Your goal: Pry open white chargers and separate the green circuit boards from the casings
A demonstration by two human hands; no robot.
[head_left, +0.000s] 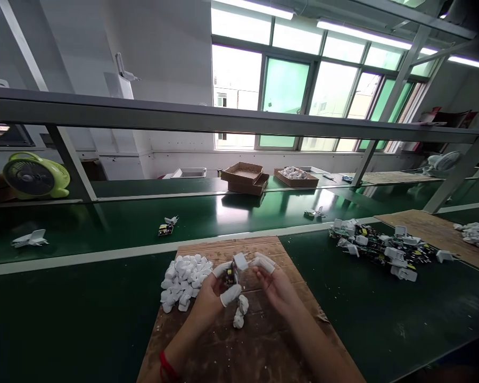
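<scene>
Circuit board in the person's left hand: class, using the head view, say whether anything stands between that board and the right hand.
Yes, one thing does. A white plastic housing sits at the top of the circuit board held by the left hand, on the side facing the right hand. Nothing else shows in the narrow gap.

Electronics assembly workshop: long green conveyor belts [64, 319], steel rail [183, 119] overhead, circuit boards [379, 250] heaped with white plastic casings [403, 274], stacked cardboard trays [245, 178] down line, desk fan [35, 175], wide windows [287, 88].
</scene>
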